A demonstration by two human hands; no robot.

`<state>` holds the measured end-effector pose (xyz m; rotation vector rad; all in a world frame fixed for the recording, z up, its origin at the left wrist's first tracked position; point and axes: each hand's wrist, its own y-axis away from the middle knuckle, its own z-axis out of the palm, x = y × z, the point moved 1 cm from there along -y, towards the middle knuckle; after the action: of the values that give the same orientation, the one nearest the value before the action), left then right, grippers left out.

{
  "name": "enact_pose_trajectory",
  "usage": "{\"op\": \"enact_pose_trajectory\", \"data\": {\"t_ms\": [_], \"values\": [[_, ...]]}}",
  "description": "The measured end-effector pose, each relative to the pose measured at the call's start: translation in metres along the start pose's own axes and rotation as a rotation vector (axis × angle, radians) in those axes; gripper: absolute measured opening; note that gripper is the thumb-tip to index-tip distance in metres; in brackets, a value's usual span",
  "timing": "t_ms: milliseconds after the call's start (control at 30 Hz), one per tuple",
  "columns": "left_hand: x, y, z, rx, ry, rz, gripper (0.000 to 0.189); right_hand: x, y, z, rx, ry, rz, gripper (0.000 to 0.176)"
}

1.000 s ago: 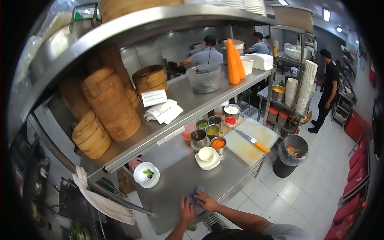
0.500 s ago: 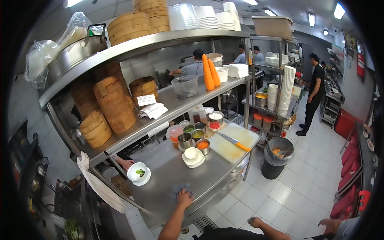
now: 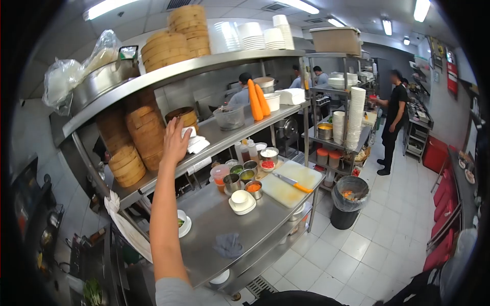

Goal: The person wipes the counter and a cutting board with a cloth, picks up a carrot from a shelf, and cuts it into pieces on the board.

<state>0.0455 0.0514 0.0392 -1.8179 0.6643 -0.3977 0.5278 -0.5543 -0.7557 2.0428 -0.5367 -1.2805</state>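
My left hand (image 3: 176, 140) is raised to the middle shelf, its fingers stretched out at the white paper slips (image 3: 197, 142). The hand partly covers the slips, and I cannot make out whether it touches them. A bamboo steamer (image 3: 184, 117) stands just behind the fingers. On the steel worktable (image 3: 204, 214) below, a crumpled grey-blue cloth (image 3: 228, 245) lies near the front edge. A white bowl (image 3: 181, 218) with some greens sits on a white plate, partly hidden by my left forearm. My right hand is out of view.
Several tins of ingredients (image 3: 253, 188), small stacked white dishes (image 3: 242, 203) and a cutting board (image 3: 288, 186) with an orange-handled knife (image 3: 293, 182) occupy the table. Two carrots (image 3: 259, 100) stand on the shelf. A lined bin (image 3: 348, 199) is at right; a person in black (image 3: 393, 117) stands farther back.
My left hand has left the cloth on the table and risen to the paper slips on the shelf. My right hand has gone out of view. The hand beside the bowl no longer shows.
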Motion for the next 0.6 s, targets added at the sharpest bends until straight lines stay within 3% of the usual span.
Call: {"op": "enact_pose_trajectory", "data": {"t_ms": [67, 100, 133, 167, 200, 267, 300, 333, 400, 433, 467, 500, 533, 600], "values": [[-0.016, -0.005, 0.020, -0.268, -0.182, -0.078, 0.053, -0.036, -0.038, -0.014, -0.023, 0.236, -0.279, 0.028], [-0.011, -0.007, 0.022, -0.266, -0.174, -0.064, 0.053, -0.055, -0.053, -0.021, 0.018, 0.208, -0.322, 0.028], [0.008, -0.009, 0.010, -0.528, -0.167, -0.207, 0.055, -0.081, -0.058, -0.029, 0.076, 0.074, -0.317, 0.029], [0.019, -0.006, 0.001, -0.791, -0.164, -0.354, 0.057, -0.127, -0.036, -0.032, 0.240, -0.483, -0.039, 0.032], [0.022, 0.001, 0.000, -0.792, -0.167, -0.347, 0.057, -0.150, -0.033, -0.040, 0.284, -0.509, -0.103, 0.030], [0.020, 0.018, 0.002, -0.587, -0.047, -0.325, 0.058, -0.178, -0.026, -0.056, 0.284, -0.493, -0.169, 0.030], [0.009, 0.028, 0.011, -0.355, 0.064, -0.285, 0.062, -0.178, -0.025, -0.062, 0.295, -0.505, -0.178, 0.030], [-0.010, 0.034, 0.017, -0.371, 0.063, -0.288, 0.062, -0.175, -0.021, -0.062, 0.301, -0.516, -0.178, 0.031], [-0.018, 0.036, 0.015, -0.126, 0.091, -0.302, 0.065, -0.154, -0.007, -0.054, 0.286, -0.551, -0.060, 0.031], [-0.022, 0.036, 0.014, -0.137, 0.100, -0.312, 0.065, -0.142, -0.001, -0.057, 0.284, -0.584, 0.039, 0.032], [-0.025, 0.034, 0.011, -0.189, 0.145, -0.383, 0.067, -0.088, -0.022, -0.051, 0.101, -0.148, -0.103, 0.028], [-0.024, 0.033, 0.008, -0.240, 0.188, -0.450, 0.068, -0.035, -0.043, -0.045, 0.010, 0.415, -0.329, 0.025], [-0.018, 0.033, 0.006, -0.244, 0.196, -0.453, 0.068, 0.015, -0.061, -0.040, 0.004, 0.775, -0.585, 0.022], [-0.011, 0.035, 0.001, -0.288, 0.135, -0.436, 0.068, 0.029, -0.005, -0.021, -0.016, 0.334, -0.226, 0.023]]}}
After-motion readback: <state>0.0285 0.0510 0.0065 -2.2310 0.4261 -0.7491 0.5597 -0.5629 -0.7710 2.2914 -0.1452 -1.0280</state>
